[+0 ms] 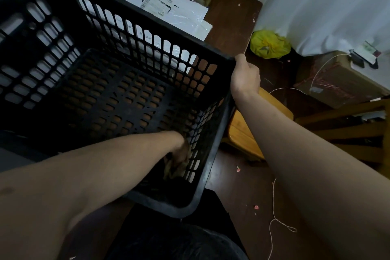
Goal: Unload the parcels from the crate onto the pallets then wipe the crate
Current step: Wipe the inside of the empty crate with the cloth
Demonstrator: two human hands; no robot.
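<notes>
I judge the unloading done and the wiping under way: the crate [126, 95] holds no parcels, and the parcels [160, 4] lie beyond its rim at twelve o'clock. My right hand [245, 74] grips the crate's three o'clock corner. My left hand [179, 153] clutches a brownish cloth [169, 172] in the five o'clock corner. Next I should sweep toward nine o'clock.

The bare left forearm lay from eight o'clock toward two o'clock, wrist bent downward. The left hand [179, 153] sat back-up on a crumpled cloth [172, 172], its fingers too dark to read. The bare right arm ran from four o'clock toward eleven o'clock, nearly straight. The right hand [245, 72] curled over the corner rim of the crate [147, 21], its back toward the camera.
</notes>
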